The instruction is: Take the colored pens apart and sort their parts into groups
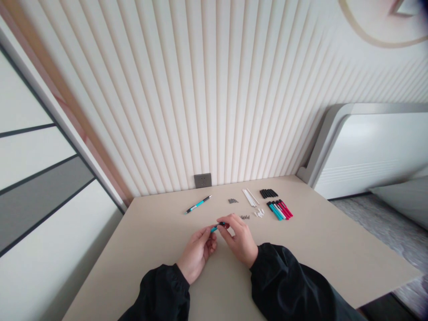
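Observation:
Between my two hands, above the table [157, 249], is a blue pen barrel [214, 229] with a dark end. My left hand [199, 250] pinches its blue part between thumb and fingers. The fingertips of my right hand [240, 238] are closed on the dark end, partly hiding it. Just beyond my right hand lie small metal springs [245, 217]. A whole blue and black pen [198, 204] rests on the table, farther back and to the left of the hands.
Small grey parts [233, 201], white thin tubes [250, 198], white small tips [259, 213], black grips [269, 193] and several blue, white and red barrels [280, 210] lie at the back right. A dark socket [202, 180] is on the wall behind.

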Available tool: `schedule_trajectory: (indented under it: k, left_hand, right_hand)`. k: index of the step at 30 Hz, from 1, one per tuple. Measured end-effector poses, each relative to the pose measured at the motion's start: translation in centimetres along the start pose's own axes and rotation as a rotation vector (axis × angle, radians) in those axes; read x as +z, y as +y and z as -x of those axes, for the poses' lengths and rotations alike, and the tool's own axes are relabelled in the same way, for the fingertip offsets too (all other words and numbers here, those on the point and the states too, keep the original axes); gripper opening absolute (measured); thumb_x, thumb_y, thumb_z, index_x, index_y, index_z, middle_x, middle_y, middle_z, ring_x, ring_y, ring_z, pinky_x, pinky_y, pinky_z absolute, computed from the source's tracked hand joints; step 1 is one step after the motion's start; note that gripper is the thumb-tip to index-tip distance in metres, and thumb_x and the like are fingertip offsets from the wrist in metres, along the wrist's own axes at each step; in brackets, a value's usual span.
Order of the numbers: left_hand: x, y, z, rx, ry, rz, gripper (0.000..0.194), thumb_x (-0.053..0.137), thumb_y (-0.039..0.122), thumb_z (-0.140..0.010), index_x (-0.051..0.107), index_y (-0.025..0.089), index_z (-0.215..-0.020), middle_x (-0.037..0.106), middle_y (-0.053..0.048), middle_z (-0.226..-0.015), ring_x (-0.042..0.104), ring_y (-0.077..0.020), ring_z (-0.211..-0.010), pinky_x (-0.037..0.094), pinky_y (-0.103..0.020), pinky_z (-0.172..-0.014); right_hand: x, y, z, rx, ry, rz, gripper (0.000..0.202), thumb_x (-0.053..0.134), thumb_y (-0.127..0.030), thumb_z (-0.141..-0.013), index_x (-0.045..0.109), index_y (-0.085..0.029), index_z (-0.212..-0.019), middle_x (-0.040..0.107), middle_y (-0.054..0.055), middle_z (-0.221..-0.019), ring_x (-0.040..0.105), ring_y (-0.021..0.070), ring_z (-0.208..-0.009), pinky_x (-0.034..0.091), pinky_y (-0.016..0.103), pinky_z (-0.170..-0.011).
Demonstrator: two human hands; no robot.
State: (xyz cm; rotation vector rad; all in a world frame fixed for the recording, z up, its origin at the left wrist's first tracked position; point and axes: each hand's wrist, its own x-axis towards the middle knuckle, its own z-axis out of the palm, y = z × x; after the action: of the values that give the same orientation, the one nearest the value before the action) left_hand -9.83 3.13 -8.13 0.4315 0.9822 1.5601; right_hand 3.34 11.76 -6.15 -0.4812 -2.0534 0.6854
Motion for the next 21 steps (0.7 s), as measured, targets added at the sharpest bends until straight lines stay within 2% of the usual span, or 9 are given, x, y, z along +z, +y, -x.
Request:
schedule_trajectory:
  k: [5,9,11,14,18,21]
  left_hand:
    - [0.2,0.4,0.2,0.036,0.018,-0.03,0.034,0.077,0.034,-0.072,0.065,0.011,-0.094,0.062,-0.001,-0.074,0.053,-0.0049,-0.056,0.042,-0.015,-0.052]
    - [0.5,0.8,0.3,0.12,0.081,-0.058,0.041,0.077,0.032,-0.071,0.059,0.013,-0.104,0.067,-0.007,-0.092,0.058,-0.0065,-0.06,0.044,-0.017,-0.053]
    - [0.6,0.9,0.4,0.159,0.098,-0.082,0.037,0.075,0.034,-0.073,0.057,0.015,-0.1,0.067,-0.007,-0.096,0.059,-0.007,-0.06,0.044,-0.018,-0.053]
    - [0.4,0.8,0.3,0.197,0.107,-0.14,0.032,0.071,0.038,-0.076,0.055,0.015,-0.09,0.067,-0.005,-0.089,0.057,-0.0068,-0.057,0.041,-0.018,-0.05]
    - [0.3,0.7,0.4,0.231,0.105,-0.282,0.029,0.066,0.044,-0.08,0.057,0.016,-0.083,0.061,0.001,-0.071,0.049,-0.0068,-0.051,0.036,-0.018,-0.047]
    - [0.6,1.1,0.7,0.275,0.029,-0.447,0.028,0.063,0.043,-0.081,0.061,0.016,-0.08,0.061,-0.002,-0.079,0.053,-0.0107,-0.062,0.042,-0.021,-0.06]
  right_hand:
    - [-1.0,-0.5,-0.2,0.03,0.074,-0.039,0.015,0.049,-0.026,-0.092,0.061,-0.022,-0.099,0.065,0.006,-0.092,0.06,0.019,-0.089,0.048,0.032,-0.081]
    - [-1.2,-0.3,-0.1,0.142,0.171,-0.075,0.021,0.041,-0.025,-0.095,0.059,-0.022,-0.105,0.067,0.006,-0.1,0.061,0.0183,-0.094,0.048,0.032,-0.084]
    - [-1.1,0.0,0.0,0.161,0.181,-0.104,0.021,0.042,-0.025,-0.095,0.056,-0.021,-0.109,0.068,0.006,-0.099,0.062,0.0171,-0.091,0.049,0.031,-0.083]
    - [-1.0,0.4,0.1,0.168,0.197,-0.1,0.023,0.048,-0.028,-0.093,0.054,-0.019,-0.113,0.069,0.005,-0.092,0.062,0.0157,-0.079,0.05,0.03,-0.077]
    - [-1.2,0.4,0.1,0.14,0.108,-0.011,0.02,0.052,-0.031,-0.09,0.062,-0.019,-0.103,0.067,0.004,-0.077,0.058,0.0143,-0.066,0.05,0.028,-0.067]
    - [-1.1,0.2,0.1,0.145,0.032,-0.056,0.022,0.049,-0.031,-0.091,0.064,-0.02,-0.103,0.067,0.003,-0.079,0.058,0.0133,-0.065,0.05,0.026,-0.064]
